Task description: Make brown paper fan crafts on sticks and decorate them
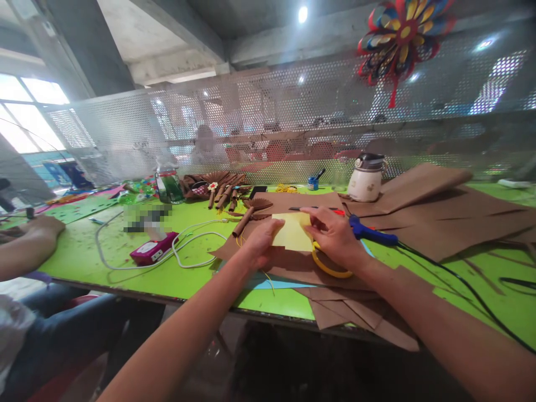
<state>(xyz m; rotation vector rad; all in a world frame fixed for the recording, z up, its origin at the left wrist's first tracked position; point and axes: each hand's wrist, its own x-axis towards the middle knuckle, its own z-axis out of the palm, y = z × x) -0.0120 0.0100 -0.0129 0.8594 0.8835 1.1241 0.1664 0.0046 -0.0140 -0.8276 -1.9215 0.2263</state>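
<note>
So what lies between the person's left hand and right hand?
In the head view, a piece of pale yellow paper spans the gap between the left hand and the right hand, held by both.

We see pale yellow on the small paper (293,233) and deeper yellow on the loop (334,272). Our table (196,245) is lime green, the large sheets (452,218) plain brown, another sheet (272,283) light blue. We find dark blue on the tool (374,233), black on its cord (438,264), magenta on the socket block (153,250) and white on the cable (201,266). We spot a cream jug (365,184) with brownish marks and a dark lid (372,161), a grey screen (259,111) patterned with holes, and a flower (404,33) in red, blue and gold.
</note>
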